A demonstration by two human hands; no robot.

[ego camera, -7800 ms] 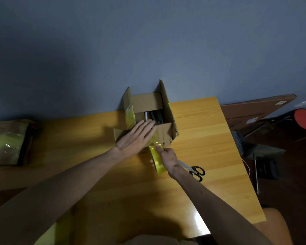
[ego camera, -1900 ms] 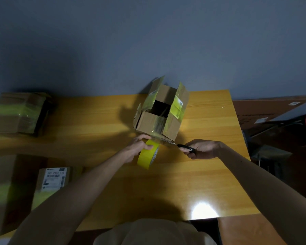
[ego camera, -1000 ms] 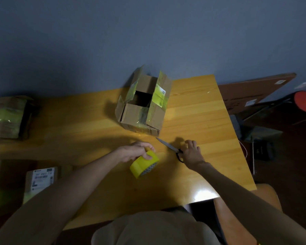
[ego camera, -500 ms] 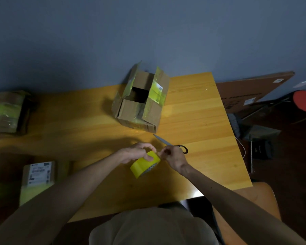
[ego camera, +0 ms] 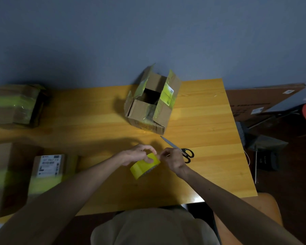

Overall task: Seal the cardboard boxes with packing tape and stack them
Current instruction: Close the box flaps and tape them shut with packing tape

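A yellow tape roll (ego camera: 143, 167) is held just above the wooden table (ego camera: 210, 138), near its front. My left hand (ego camera: 137, 154) grips the roll from the top. My right hand (ego camera: 172, 159) pinches at the roll's right edge, where the tape end lies. Behind them stands a cardboard box (ego camera: 149, 110) with its top flaps open and strips of yellow tape on its front and flaps. What is inside the box is too dark to tell.
Black-handled scissors (ego camera: 179, 149) lie on the table right of my right hand. A taped box (ego camera: 14, 105) sits at the far left, and two more boxes, one with a white label (ego camera: 49, 165), stand at the near left. Clutter fills the floor on the right.
My right hand let go of the scissors on the table and came to the tape roll. The left hand keeps holding the roll. The box stays put.
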